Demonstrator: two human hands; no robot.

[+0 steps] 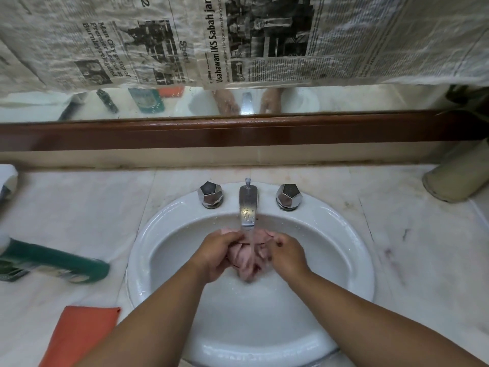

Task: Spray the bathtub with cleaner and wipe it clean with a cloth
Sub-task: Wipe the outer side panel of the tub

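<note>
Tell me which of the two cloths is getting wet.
The pink cloth, bunched between the left hand and right hand under the running faucet. The orange cloth lies flat on the counter, left of the sink, untouched.

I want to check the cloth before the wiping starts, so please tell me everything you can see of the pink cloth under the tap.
The pink fabric cloth is bunched into a wet, crumpled wad over the white oval sink basin. The left hand and the right hand grip it from both sides. Water from the chrome faucet runs onto its middle.
</note>
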